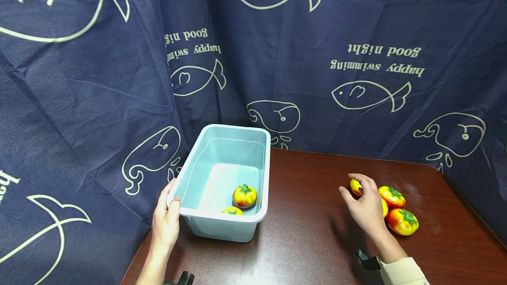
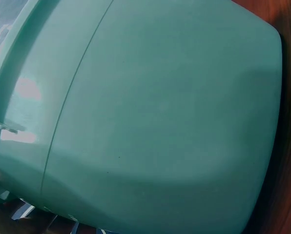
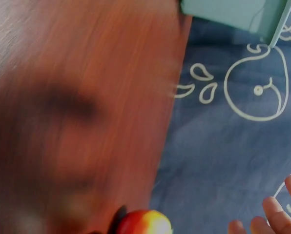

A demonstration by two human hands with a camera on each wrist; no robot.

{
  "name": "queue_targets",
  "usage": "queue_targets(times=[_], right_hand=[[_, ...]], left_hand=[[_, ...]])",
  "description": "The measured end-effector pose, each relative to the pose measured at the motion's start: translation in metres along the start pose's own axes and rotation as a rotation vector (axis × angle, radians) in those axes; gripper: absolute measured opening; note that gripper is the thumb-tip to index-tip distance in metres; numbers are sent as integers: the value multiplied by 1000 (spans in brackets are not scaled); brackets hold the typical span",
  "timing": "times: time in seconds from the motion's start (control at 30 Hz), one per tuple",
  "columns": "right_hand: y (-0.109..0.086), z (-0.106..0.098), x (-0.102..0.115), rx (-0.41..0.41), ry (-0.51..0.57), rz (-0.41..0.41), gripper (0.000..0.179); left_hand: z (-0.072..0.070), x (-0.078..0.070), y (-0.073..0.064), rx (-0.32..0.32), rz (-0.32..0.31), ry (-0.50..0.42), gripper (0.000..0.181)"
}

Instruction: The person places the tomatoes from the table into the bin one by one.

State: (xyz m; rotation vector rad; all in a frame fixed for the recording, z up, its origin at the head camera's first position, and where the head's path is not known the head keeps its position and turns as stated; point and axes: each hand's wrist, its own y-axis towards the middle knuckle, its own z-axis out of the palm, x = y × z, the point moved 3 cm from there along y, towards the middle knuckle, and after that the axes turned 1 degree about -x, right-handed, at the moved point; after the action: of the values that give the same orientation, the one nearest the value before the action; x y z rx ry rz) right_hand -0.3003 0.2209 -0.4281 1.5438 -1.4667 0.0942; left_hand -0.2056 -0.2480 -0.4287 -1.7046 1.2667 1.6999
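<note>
My left hand [image 1: 166, 221] grips the light blue plastic bin [image 1: 218, 228] at its near left corner, the thumb lying over the rim. The bin's outer wall [image 2: 160, 112] fills most of the left wrist view. Two red-and-yellow toy tomatoes with green leafy tops are inside the bin: one tomato [image 1: 244, 196] in plain sight, another tomato [image 1: 233, 210] partly behind the near rim. At the right, my right hand [image 1: 366, 208] hovers by a cluster of several similar tomatoes [image 1: 402, 222], fingers spread and partly covering some. One tomato [image 3: 144, 223] shows at the bottom edge of the right wrist view.
A dark reddish-brown wooden table [image 1: 301, 223] carries everything. Navy fabric [image 1: 301, 56] with white fish, whales and lettering hangs behind and along the left side, close to the bin. Dark straps with small devices [image 1: 368, 261] sit at both wrists.
</note>
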Motion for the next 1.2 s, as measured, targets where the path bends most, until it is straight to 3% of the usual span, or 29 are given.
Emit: queue_targets(times=[0.2, 0.43, 0.7, 0.93, 1.2], right_hand=[[1, -12, -16, -34, -19, 29, 42], [3, -19, -35, 11, -67, 142, 47], [3, -23, -58, 8, -101, 201, 49], [4, -32, -78, -13, -121, 239, 49], [-1, -25, -89, 11, -151, 240, 52]], left_hand=[[0, 0, 0, 7, -4, 0, 51], [0, 1, 1, -4, -29, 15, 51], [1, 2, 1, -9, -16, 15, 51], [3, 3, 1, -11, -8, 20, 51], [2, 2, 1, -24, 12, 9, 50]])
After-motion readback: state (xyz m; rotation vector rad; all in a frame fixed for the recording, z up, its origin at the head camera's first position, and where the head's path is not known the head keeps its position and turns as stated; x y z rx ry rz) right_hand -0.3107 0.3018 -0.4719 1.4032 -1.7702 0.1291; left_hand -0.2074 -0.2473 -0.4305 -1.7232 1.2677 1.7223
